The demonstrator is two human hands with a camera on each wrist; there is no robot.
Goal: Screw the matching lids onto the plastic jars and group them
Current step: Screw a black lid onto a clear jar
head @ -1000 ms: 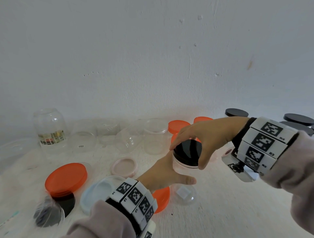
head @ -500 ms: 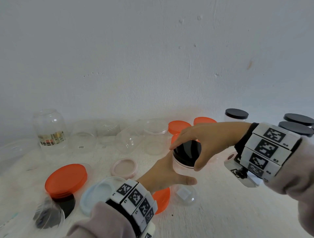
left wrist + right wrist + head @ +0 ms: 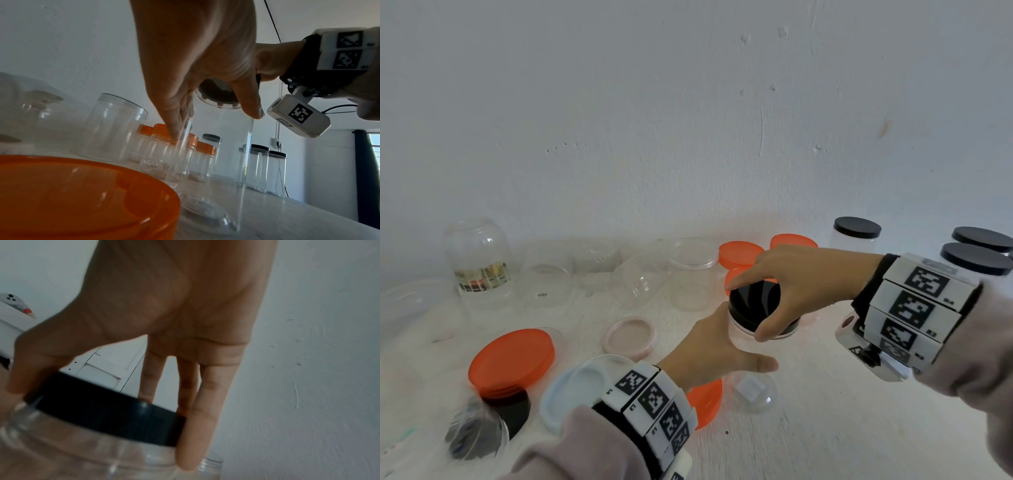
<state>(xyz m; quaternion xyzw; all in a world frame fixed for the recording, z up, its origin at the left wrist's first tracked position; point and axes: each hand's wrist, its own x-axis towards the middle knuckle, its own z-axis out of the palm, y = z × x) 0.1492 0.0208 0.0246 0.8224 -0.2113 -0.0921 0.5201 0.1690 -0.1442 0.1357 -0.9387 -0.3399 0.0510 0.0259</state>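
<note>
A tall clear plastic jar (image 3: 216, 162) stands on the white table, and a black lid (image 3: 751, 301) sits on its mouth. My left hand (image 3: 705, 353) grips the jar's upper body from the near side, thumb stretched out to the right. My right hand (image 3: 791, 284) reaches in from the right and grips the lid's rim, thumb in front and fingers behind. The right wrist view shows those fingers (image 3: 197, 418) pressed down the side of the black lid (image 3: 107, 415), with the jar (image 3: 61, 459) below. The left wrist view shows the lid (image 3: 218, 92) from underneath, through the jar.
Loose lids lie at the near left: a large orange one (image 3: 512, 356), pink (image 3: 629, 337), pale blue (image 3: 575, 387), black (image 3: 510, 411). Open clear jars (image 3: 691, 270) line the wall. Orange-lidded jars (image 3: 739, 253) and black-lidded jars (image 3: 858, 233) stand at the back right.
My right hand has twisted on the black lid: its thumb has slid leftwards and the wrist has sunk a little. The left hand and the jar have stayed in place.
</note>
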